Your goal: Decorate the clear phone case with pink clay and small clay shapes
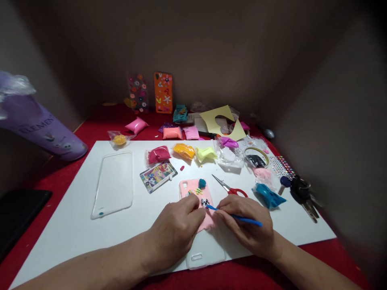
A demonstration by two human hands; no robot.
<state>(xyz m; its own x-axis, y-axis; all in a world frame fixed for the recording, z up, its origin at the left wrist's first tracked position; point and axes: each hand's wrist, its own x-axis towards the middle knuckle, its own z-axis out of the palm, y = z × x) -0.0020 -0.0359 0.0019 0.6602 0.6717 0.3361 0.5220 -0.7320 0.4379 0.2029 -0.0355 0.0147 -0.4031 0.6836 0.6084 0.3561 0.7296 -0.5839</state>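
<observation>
My right hand (249, 225) holds a slim blue modelling tool (246, 220) like a pen. Its tip touches down beside a black-and-white decoration (204, 202) on a phone case covered in pink clay (208, 222). The lower end of the case (211, 257) is bare and clear. Over the left side of the case, my left hand (178, 227) is closed, thumb and forefinger together near the tool's tip; what they pinch, if anything, is hidden. A teal clay rose (202, 184) and small yellow pieces (198, 191) sit on the upper part of the pink clay.
Red-handled scissors (231, 188) lie just beyond my right hand. A clear case (113, 185) and picture card (158, 176) lie left. Clay packets (184, 151) line the white board's (69, 213) back. Keys (304, 197) lie right; a purple tumbler (45, 125) stands left.
</observation>
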